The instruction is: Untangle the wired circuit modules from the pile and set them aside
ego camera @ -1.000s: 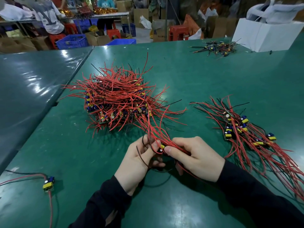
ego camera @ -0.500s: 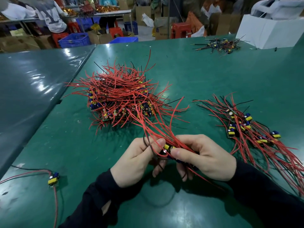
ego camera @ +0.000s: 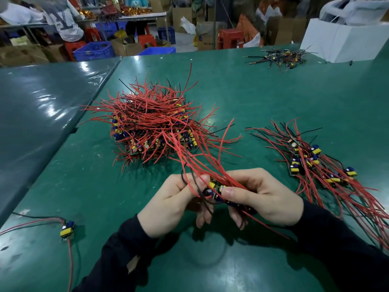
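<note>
left hand [ego camera: 174,197]: fingers pinching looped red and black leads, at 6 o'clock on the green table [ego camera: 273,91]
right hand [ego camera: 263,194]: thumb and fingers gripping held modules [ego camera: 214,189]
pile [ego camera: 153,125]: sitting at 11 o'clock, leads running from it into the hands
sorted stack [ego camera: 311,163]: lying at 3 o'clock
doing it well: probably easing loops off slowly, steadying boards, not yanking; snagging likely
</note>
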